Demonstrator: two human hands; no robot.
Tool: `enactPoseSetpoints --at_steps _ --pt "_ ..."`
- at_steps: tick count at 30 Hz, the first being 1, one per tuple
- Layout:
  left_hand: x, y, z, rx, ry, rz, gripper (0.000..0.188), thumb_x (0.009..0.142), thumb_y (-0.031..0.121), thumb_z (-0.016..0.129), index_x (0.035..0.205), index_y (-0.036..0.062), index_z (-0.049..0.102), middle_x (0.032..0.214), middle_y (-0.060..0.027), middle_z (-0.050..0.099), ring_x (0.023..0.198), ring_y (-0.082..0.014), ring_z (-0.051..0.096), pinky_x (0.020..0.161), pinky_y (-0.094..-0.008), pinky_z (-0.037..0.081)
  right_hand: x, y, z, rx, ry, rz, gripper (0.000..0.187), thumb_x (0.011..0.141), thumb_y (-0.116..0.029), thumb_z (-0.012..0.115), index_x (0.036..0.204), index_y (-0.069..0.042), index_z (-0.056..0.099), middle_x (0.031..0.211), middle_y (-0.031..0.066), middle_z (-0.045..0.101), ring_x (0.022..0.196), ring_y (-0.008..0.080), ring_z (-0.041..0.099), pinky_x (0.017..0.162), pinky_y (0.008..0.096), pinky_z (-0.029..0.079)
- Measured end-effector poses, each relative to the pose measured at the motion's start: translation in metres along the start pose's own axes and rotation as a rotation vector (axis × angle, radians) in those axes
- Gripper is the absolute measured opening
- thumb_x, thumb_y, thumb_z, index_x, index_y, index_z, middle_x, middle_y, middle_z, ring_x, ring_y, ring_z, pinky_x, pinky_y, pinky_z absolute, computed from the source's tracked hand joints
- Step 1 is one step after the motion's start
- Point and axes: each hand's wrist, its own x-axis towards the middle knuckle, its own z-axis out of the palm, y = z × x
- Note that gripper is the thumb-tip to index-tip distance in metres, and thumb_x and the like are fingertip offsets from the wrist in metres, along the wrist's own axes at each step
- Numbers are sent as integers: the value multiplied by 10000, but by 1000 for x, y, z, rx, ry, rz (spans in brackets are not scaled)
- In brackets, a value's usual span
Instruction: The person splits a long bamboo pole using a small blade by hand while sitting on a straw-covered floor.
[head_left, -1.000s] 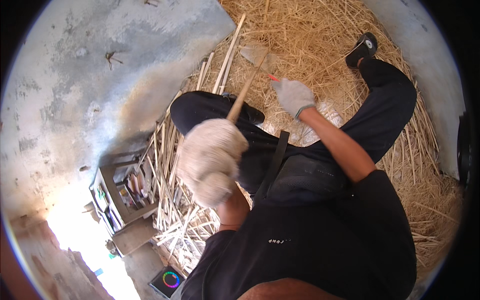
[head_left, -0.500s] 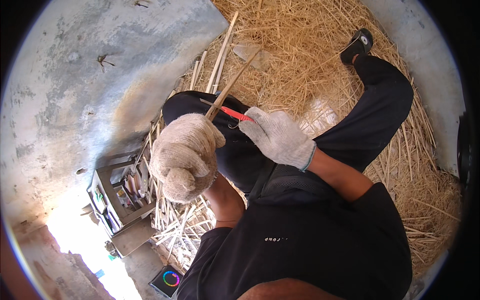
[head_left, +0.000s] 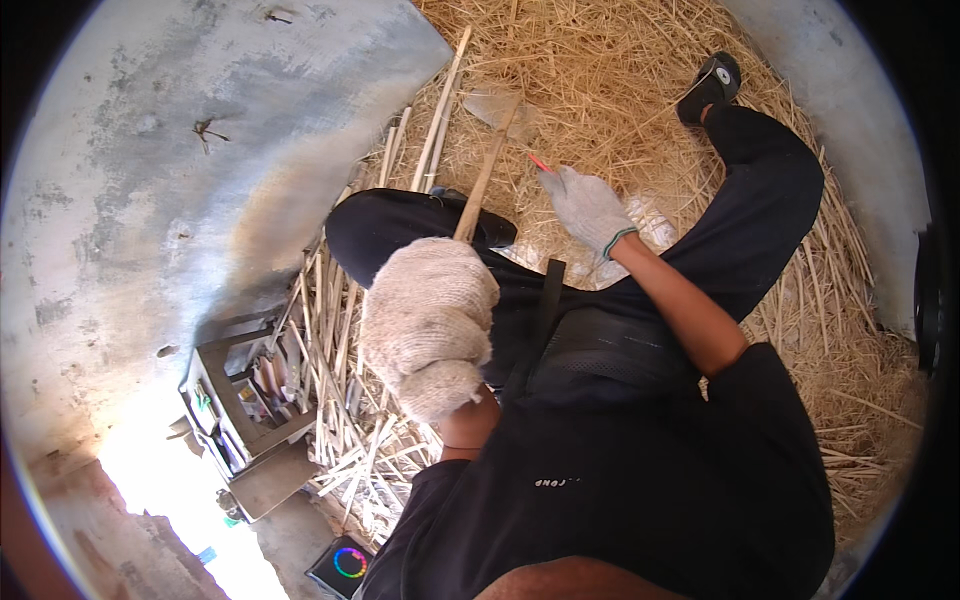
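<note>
My left hand (head_left: pixel 430 320), in a thick cream knitted glove, closes round the lower end of a flat bamboo strip (head_left: pixel 485 175). The strip slants up and away over my bent left knee; its gripped end is hidden in the glove. To the right of it, apart from the strip, my right hand (head_left: pixel 590 208) in a thinner pale glove with a green cuff is closed on a small knife. Just a red bit of the knife (head_left: pixel 540 162) shows past the fingers, and its blade cannot be made out.
Thin shavings (head_left: pixel 600 80) are heaped beyond my legs. Several long pale strips (head_left: pixel 440 110) lean by the grey wall (head_left: pixel 200 130) at left. A wooden box (head_left: pixel 240 400) with small items and a dark device (head_left: pixel 340 565) with a coloured ring stand lower left.
My right hand has moved away from the strip, up and to the right, with the knife. My left hand has shifted right and slightly down, and the strip stands steeper.
</note>
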Motion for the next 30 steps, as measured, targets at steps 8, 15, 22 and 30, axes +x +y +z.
enactPoseSetpoints --at_steps 8,15,22,30 --pt "0 1 -1 -27 -60 23 171 754 195 672 648 78 608 592 -60 566 469 -258 552 462 -370 442 -40 -81 -66 544 -35 14 480 1028 -454 464 1003 -6 636 710 280 621 718 462 658 635 519 497" --pt "14 -5 0 -63 -77 45 226 781 158 636 589 126 520 618 -44 577 480 -215 535 476 -372 469 13 14 1 6 -306 260 554 1023 -486 417 976 4 672 868 320 676 878 457 686 692 516 540" --pt "-9 -2 24 359 718 -199 329 997 222 476 688 118 434 583 -32 462 465 -175 437 487 -389 511 16 13 4 51 90 31 500 1031 -470 396 1089 -17 601 806 294 658 814 458 674 667 540 519" --pt "3 31 -2 228 601 -72 491 1062 286 469 593 158 397 483 27 351 388 -70 341 353 -263 391 14 -42 -13 460 161 -2 410 1037 -420 463 1008 -30 587 682 255 606 671 473 627 596 556 463"
